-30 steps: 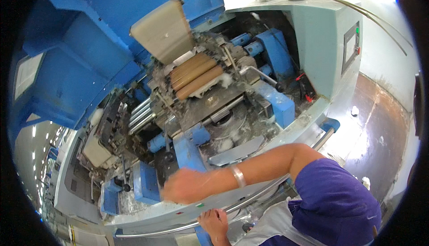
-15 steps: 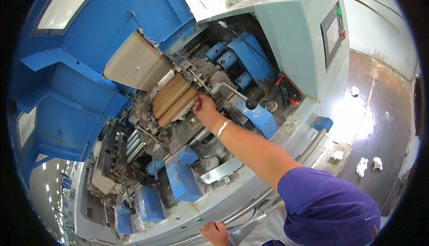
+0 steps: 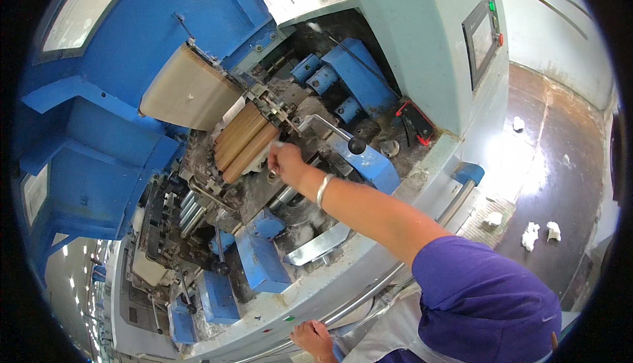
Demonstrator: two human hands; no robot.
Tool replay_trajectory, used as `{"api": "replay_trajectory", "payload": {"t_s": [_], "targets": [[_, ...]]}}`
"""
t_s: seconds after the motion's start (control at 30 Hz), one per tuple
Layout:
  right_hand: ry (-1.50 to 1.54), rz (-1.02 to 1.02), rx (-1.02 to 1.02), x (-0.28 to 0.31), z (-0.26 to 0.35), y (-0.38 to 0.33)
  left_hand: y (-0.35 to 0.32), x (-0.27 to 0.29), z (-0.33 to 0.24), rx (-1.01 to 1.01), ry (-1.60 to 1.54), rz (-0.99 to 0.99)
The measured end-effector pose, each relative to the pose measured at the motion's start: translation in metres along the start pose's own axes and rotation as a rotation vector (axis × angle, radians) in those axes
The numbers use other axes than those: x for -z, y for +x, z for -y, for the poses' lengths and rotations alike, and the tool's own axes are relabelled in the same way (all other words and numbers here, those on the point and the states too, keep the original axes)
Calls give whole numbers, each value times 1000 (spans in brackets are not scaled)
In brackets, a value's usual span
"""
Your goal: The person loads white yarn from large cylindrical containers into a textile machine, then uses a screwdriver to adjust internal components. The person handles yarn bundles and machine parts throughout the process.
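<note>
My right hand [image 3: 285, 162], fingers curled together, is just off the near right end of the brown rollers [image 3: 250, 149] inside an open machine. A small tuft of white fibre [image 3: 279, 144] shows at its fingertips; the rest of the grip is hidden. Behind the rollers a raised arm carries a wide cream-coloured belt [image 3: 188, 92]. White fibre lies under the front roller, partly covered by my hand. Low at the machine's front, my left hand [image 3: 313, 338] is curled over the metal rail [image 3: 356, 307].
A black-knobbed lever [image 3: 356, 145] stands right of my right hand, beside a blue block [image 3: 372, 168]. A red-and-black tool [image 3: 415, 124] lies farther right. The blue cover [image 3: 132, 145] is raised at left. White fluff [image 3: 531, 236] lies on the floor.
My right hand has drawn slightly back from the roller's end, and a white tuft now shows at its fingers. The machine sits farther left in view. My left hand stays at the rail.
</note>
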State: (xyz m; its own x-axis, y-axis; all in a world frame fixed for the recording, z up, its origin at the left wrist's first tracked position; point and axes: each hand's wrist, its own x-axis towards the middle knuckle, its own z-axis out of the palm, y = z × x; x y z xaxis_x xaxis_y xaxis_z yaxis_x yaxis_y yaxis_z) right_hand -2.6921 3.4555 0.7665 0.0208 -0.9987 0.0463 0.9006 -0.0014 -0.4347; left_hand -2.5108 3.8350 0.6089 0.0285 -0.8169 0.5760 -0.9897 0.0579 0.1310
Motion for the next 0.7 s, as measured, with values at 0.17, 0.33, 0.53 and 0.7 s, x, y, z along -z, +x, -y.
{"api": "replay_trajectory", "payload": {"t_s": [0.17,0.33,0.53,0.7], "targets": [[-1045,991,-72,-2,-21,-98,5,18,-16,21,35,135],[-641,187,207,4,0,-89,12,27,-23,24,-63,109],[263,-266,-25,2,4,-10,11,27,-14,46,-84,189],[632,-254,-78,-3,-2,46,6,16,-10,-23,6,98]]}}
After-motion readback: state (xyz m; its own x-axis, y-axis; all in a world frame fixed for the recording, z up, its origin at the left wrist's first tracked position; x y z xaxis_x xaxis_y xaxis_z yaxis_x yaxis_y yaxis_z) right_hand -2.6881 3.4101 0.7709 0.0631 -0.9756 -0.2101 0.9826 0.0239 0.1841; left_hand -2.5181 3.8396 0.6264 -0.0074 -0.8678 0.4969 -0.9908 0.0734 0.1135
